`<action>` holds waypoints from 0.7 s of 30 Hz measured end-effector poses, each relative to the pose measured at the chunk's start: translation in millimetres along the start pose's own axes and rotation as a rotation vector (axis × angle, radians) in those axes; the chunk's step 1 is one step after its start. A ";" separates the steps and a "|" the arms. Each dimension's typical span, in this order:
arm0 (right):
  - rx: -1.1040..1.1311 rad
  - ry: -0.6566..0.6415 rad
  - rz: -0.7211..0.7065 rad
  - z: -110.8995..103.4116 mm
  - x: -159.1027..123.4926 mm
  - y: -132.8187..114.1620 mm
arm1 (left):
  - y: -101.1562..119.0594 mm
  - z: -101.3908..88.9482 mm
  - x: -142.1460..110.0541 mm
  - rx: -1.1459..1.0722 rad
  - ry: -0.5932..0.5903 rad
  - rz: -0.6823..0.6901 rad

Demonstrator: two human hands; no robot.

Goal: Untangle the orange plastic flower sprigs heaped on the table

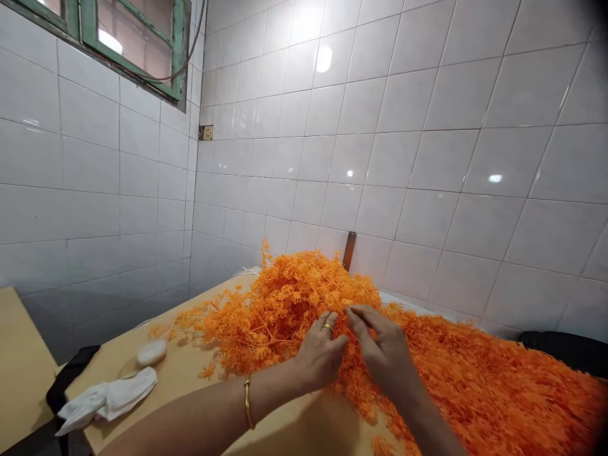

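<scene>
A heap of orange, finely branched sprigs, apparently artificial foliage, rises from the tabletop in front of me. My left hand, with a gold ring and a gold bangle, reaches to its near side with bent fingers among the sprigs. Close beside it, my right hand is closed in a pinch at the edge of the heap. The fingertips of both hands nearly meet. Orange strands surround them, and the exact piece held between the fingers is hard to make out.
A broad layer of darker orange pieces spreads to the right, with a black rounded object behind. On the left of the table lie a white cloth and a round whitish object. A brown strip leans against the tiled wall.
</scene>
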State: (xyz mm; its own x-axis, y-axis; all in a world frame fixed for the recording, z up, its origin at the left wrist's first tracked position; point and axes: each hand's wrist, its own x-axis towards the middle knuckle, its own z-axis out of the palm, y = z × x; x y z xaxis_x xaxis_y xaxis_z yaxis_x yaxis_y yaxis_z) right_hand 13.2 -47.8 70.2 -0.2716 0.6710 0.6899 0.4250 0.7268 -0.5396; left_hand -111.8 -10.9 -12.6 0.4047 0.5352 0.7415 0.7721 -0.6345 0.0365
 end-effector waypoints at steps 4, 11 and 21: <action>-0.152 0.022 -0.033 32.6 25.2 10.2 | 6.1 0.4 -6.1 0.007 -0.014 0.069; 0.155 0.066 0.154 31.5 18.5 45.5 | -5.7 -30.2 -22.2 0.015 0.068 0.079; 0.147 0.002 0.099 -10.2 -39.2 22.8 | -52.5 -38.6 15.0 0.209 0.215 -0.251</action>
State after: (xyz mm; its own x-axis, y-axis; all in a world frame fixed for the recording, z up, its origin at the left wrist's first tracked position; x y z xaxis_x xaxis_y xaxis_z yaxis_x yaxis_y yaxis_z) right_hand 42.3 -59.0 35.7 -0.2327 0.7402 0.6308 0.3187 0.6709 -0.6696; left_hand -165.1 9.0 22.4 0.0958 0.5160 0.8512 0.9260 -0.3598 0.1139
